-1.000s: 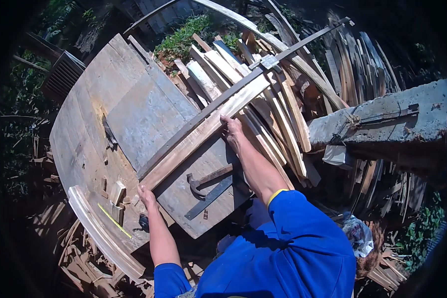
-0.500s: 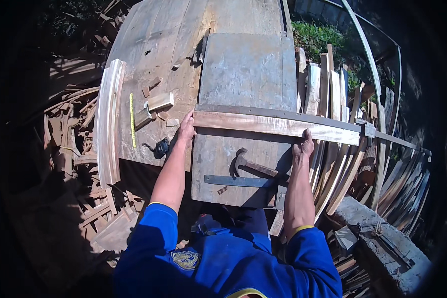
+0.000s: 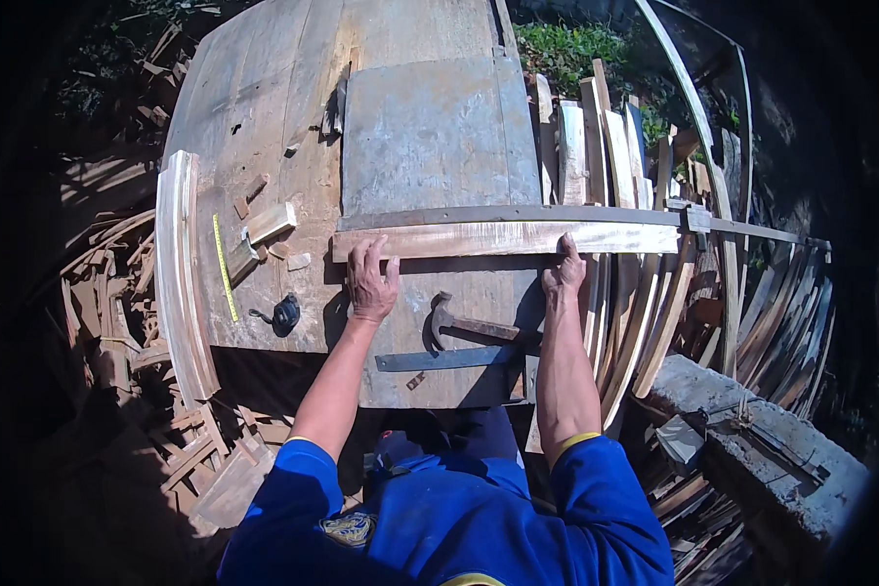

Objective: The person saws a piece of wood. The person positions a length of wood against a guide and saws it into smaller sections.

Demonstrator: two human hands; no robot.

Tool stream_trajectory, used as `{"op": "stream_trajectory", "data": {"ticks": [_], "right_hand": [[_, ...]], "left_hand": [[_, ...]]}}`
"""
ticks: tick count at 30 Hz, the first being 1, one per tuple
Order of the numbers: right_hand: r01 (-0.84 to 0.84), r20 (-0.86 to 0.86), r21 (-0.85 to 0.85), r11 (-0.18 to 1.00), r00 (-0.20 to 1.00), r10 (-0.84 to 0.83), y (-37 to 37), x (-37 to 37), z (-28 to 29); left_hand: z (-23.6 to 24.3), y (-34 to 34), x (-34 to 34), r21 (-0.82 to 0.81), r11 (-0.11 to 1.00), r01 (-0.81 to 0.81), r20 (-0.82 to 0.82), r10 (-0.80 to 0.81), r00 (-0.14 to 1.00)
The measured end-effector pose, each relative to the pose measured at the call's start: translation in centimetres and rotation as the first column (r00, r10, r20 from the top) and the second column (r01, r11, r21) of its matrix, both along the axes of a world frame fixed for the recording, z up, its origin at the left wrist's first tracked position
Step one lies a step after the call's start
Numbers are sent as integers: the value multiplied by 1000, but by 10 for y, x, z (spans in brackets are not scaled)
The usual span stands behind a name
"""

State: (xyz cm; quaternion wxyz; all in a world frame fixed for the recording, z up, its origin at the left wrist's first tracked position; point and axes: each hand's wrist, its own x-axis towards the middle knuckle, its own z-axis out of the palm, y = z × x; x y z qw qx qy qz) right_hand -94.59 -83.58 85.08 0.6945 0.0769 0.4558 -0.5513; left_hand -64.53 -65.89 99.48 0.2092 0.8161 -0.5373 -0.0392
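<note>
A pale wooden board (image 3: 459, 240) lies crosswise over the bench along the near side of a long metal bar clamp (image 3: 537, 214). My left hand (image 3: 372, 283) rests near the board's left end, its fingers spread over the near edge. Toward the other end, my right hand (image 3: 565, 273) grips the board, thumb on top and the other fingers mostly hidden below. The clamp's sliding jaw (image 3: 694, 219) sits just past the board's right end. Nearer to me lie a claw hammer (image 3: 474, 325), a flat metal strip (image 3: 449, 360) and a small rusty metal piece (image 3: 416, 380).
On the wooden tabletop (image 3: 264, 107) at left are a black tape measure (image 3: 285, 314), a yellow measuring strip (image 3: 225, 269) and wood offcuts (image 3: 271, 224). Stacked moulded boards (image 3: 179, 273) overhang its left edge. Wooden slats (image 3: 620, 322) stand at right beside a concrete block (image 3: 772, 449).
My left hand has shifted from gripping the board's left end onto its near edge, fingers now spread. My right hand keeps its hold. The whole view has shifted a little.
</note>
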Motion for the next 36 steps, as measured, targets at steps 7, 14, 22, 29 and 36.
{"op": "stream_trajectory", "data": {"ticks": [7, 14, 22, 29, 36], "right_hand": [[112, -298, -53, 992, 947, -123, 5, 13, -4], [57, -240, -43, 997, 969, -65, 4, 21, 4], [0, -438, 65, 998, 899, 28, 8, 22, 15], [-24, -355, 86, 996, 933, 53, 9, 17, 13], [67, 30, 98, 993, 997, -70, -4, -2, 9]], "left_hand": [[-16, -89, -47, 501, 778, 380, 169, -518, 838], [-34, -91, -27, 460, 776, 431, 225, -572, 789], [-31, -95, -29, 529, 749, 400, 244, -586, 773], [-23, -95, -31, 474, 758, 448, 255, -605, 754], [-17, -97, -31, 453, 798, 397, 239, -538, 808]]}}
